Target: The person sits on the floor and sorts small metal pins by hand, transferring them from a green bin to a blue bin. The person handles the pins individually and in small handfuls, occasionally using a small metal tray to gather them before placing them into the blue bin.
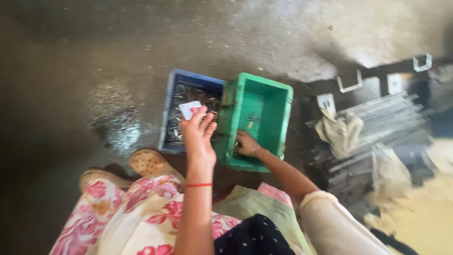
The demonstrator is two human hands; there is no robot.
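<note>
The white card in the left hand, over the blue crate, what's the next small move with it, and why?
Probably lower the white card into the blue crate, perhaps to scoop. The left hand pinches it just above the small metal pieces heaped there, while the right hand reaches into the tilted green crate, which holds only a few pieces.

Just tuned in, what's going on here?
A person crouches over two crates on the floor. The left hand holds a small white card over the blue crate, which is full of small metal pieces. The right hand reaches into the tilted, nearly empty green crate.
</note>
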